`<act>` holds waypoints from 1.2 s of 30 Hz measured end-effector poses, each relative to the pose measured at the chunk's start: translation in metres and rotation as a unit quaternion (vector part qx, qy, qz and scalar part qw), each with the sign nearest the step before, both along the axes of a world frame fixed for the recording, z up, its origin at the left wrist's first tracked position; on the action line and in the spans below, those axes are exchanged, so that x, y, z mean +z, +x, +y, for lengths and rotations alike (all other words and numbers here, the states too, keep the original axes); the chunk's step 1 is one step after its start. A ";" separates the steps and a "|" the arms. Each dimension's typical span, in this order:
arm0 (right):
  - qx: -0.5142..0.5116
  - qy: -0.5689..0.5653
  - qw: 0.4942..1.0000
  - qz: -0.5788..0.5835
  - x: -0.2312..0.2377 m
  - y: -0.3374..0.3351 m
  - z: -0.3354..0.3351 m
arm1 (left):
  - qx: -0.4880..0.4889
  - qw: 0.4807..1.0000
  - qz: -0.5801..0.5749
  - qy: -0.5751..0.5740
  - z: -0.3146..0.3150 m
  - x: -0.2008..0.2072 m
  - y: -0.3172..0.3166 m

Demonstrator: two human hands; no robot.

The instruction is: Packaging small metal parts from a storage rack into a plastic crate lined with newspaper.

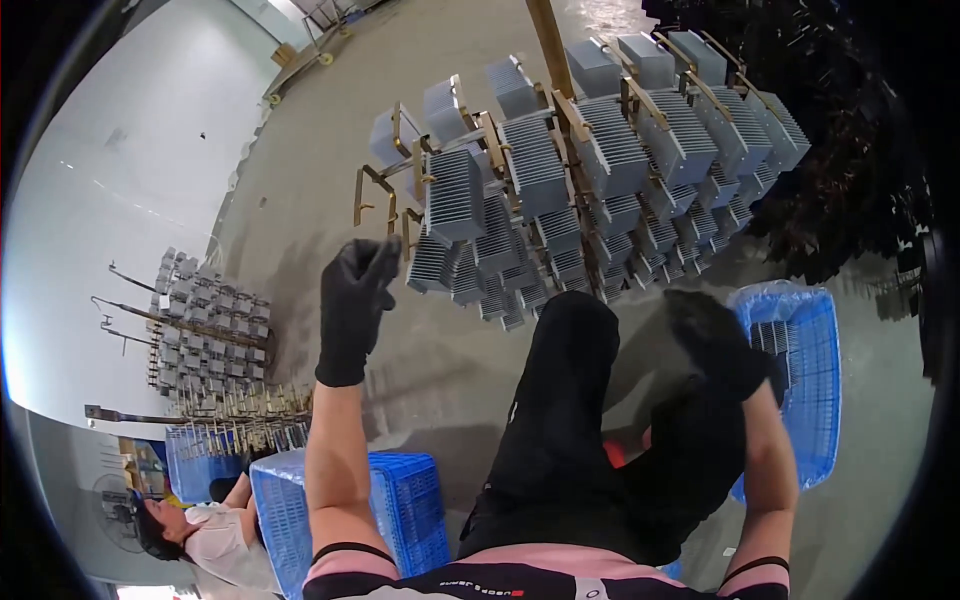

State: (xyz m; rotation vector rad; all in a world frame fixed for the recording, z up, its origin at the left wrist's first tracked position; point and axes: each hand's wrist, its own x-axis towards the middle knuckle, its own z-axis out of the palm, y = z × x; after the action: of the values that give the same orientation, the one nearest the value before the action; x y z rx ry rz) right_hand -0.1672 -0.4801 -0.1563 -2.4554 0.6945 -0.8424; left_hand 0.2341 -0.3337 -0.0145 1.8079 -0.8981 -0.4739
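A hanging rack [545, 40] in front of me carries several grey finned metal heat sinks [455, 195] on brass-coloured hooks. My left hand [350, 305], in a black glove, is raised at the rack's left side, thumb and fingers drawn together. Its fingertips are at the lower end of an unloaded brass hook [375, 190]; whether anything is pinched there is hidden. My right hand [715, 345], also gloved in black, is smeared by motion between my knee and a blue plastic crate [825, 385]. Finned heat sinks [770, 337] lie inside that lined crate.
Stacked blue crates [410, 510] stand by my left elbow. Another loaded rack [210, 320] is farther left, with a seated person [215, 530] near it. Dark hanging material [830, 150] borders the right side. My bent knees [575, 330] reach under the rack.
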 end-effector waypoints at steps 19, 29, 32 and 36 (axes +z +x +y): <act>-0.027 0.127 0.991 -0.005 -0.046 -0.006 0.001 | -0.171 0.871 -0.444 0.121 -0.089 -0.019 0.025; -0.066 0.076 0.995 0.006 -0.054 -0.010 0.000 | -0.200 0.975 -0.074 0.068 -0.086 -0.020 0.025; -0.068 0.063 0.996 0.004 -0.060 -0.006 0.001 | -0.211 0.972 -0.098 -0.003 -0.073 -0.035 0.042; -0.061 0.058 0.996 0.007 -0.056 -0.009 0.000 | -0.237 0.878 -0.407 -0.089 -0.043 -0.039 0.016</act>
State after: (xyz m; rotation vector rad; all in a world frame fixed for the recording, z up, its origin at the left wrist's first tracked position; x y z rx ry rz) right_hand -0.1758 -0.4798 -0.2126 -2.3363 0.8816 -0.8058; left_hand 0.2496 -0.3764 -0.0536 1.5948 -1.9224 0.1201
